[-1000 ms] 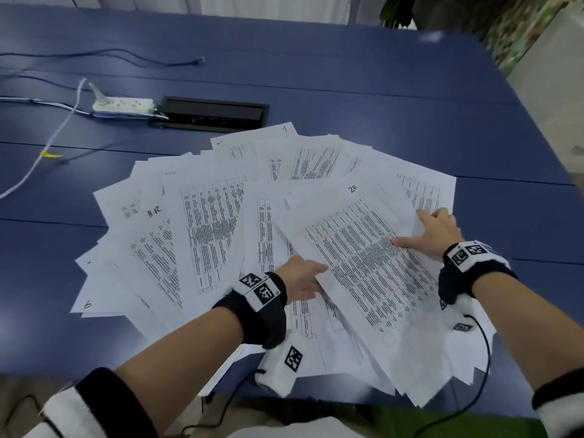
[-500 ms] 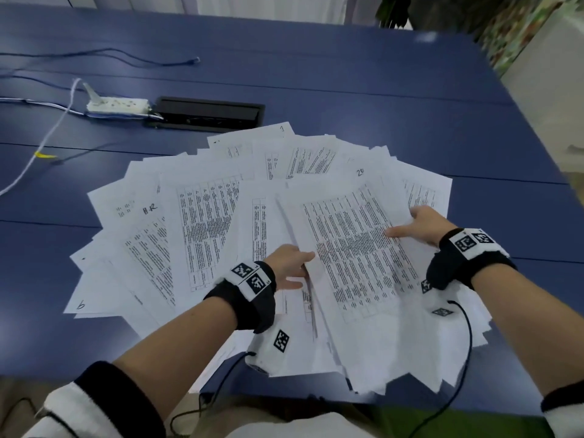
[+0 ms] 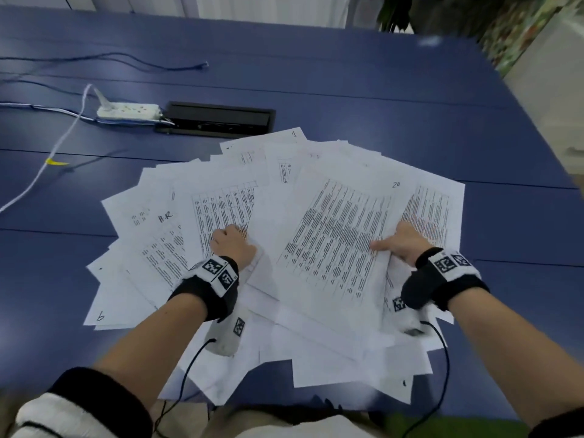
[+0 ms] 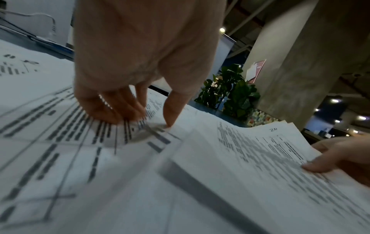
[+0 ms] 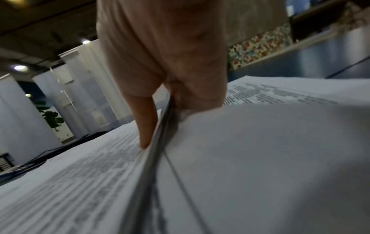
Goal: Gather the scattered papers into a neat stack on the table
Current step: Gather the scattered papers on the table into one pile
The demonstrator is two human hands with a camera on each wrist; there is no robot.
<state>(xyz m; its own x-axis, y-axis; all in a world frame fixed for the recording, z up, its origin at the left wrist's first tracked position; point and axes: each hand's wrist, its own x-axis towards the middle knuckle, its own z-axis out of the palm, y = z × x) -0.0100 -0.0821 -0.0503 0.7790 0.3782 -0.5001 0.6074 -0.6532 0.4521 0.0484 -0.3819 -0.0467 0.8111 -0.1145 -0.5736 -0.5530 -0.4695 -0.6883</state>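
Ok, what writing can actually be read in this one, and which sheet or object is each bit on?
"20": handwritten, top corner of the sheet the right hand pinches.
"1": handwritten, corner of the farthest sheet.
"6": handwritten, near corner of the leftmost sheet.
"H.R" or similar: handwritten on a left sheet, uncertain.
Printed tables on all the papers: too blurred to read.
Wristband markers: coded squares, no words.

This looks like an office or shared meeting space: a wide blue bench [image 3: 363, 90] has a black built-in cable hatch [image 3: 218, 119] set into its top, with a white power strip [image 3: 128, 110] and loose cables [image 3: 104, 58] beside it. Printed sheets of tables and text [image 3: 335, 245] are spread over it. The wrist views show a large concrete column [image 4: 296, 63], recessed ceiling lights [image 4: 221, 29], white curtains [image 5: 84, 88] and a potted plant [image 4: 228, 90].
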